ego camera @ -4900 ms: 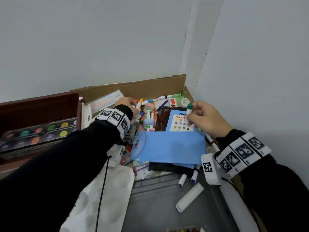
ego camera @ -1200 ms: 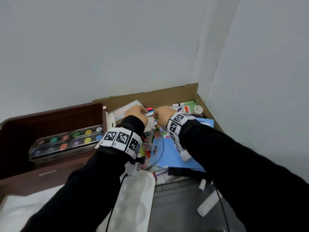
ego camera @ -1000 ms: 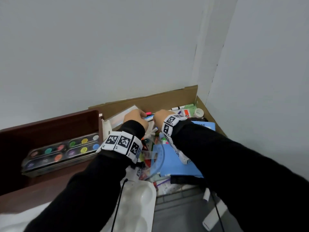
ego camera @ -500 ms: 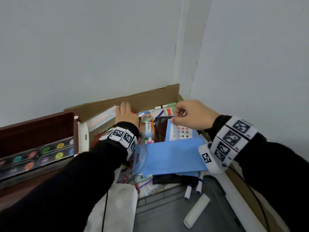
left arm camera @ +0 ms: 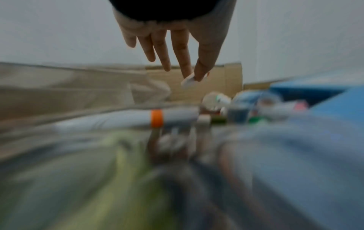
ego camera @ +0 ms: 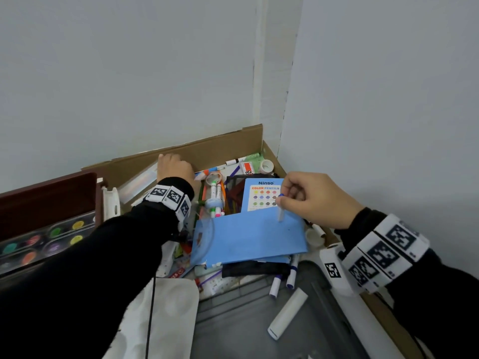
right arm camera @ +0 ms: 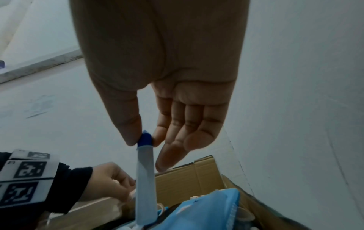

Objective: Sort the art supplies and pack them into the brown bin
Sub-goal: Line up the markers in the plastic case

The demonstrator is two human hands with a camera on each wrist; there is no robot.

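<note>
Right hand (ego camera: 315,200) withdrew to the corner's cardboard box (ego camera: 225,149).

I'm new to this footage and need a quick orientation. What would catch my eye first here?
The right hand stands out, pinching a white marker with a blue end by its top so it hangs over the blue paper in the cardboard box. At the far left, a paint set with coloured wells sits in the brown bin. The left hand reaches to the box's back wall.
</note>
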